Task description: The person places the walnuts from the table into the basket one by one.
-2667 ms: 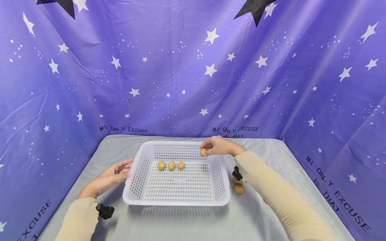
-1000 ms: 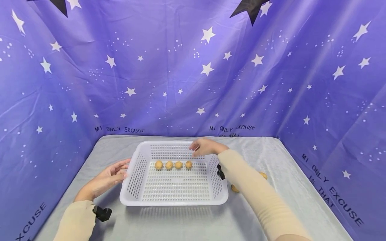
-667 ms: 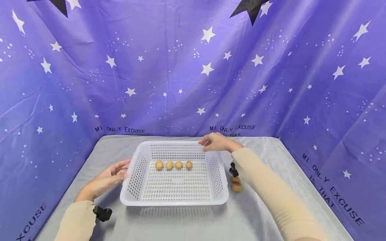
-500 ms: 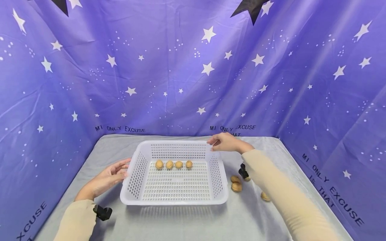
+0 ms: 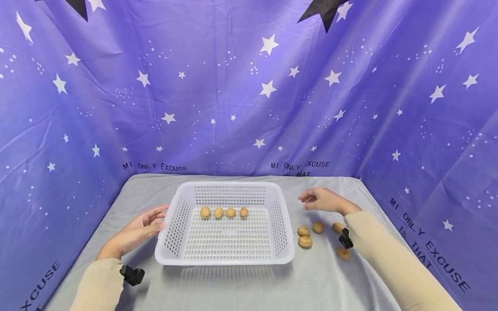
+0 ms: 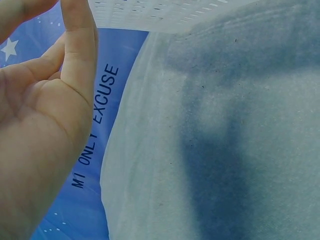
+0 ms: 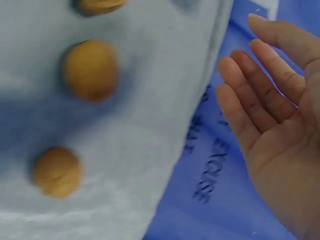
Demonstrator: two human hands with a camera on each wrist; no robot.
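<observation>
A white plastic basket with slotted walls stands on the cloth-covered table. Inside it several walnuts lie in a row toward the back. My left hand rests its fingers and thumb against the basket's left rim, the fingers fairly straight in the left wrist view. Nothing is in my right hand, which hovers right of the basket, its fingers loosely bent and apart in the right wrist view. Below it several more walnuts lie loose on the cloth; the right wrist camera partly covers one walnut.
Grey cloth covers the table. A purple star-printed curtain encloses the back and both sides. Two of the loose walnuts sit close to the basket's right wall.
A further walnut now ends the row in the basket, after my right hand held one there earlier. That hand has since moved right, off the basket. My left hand stays at the rim.
</observation>
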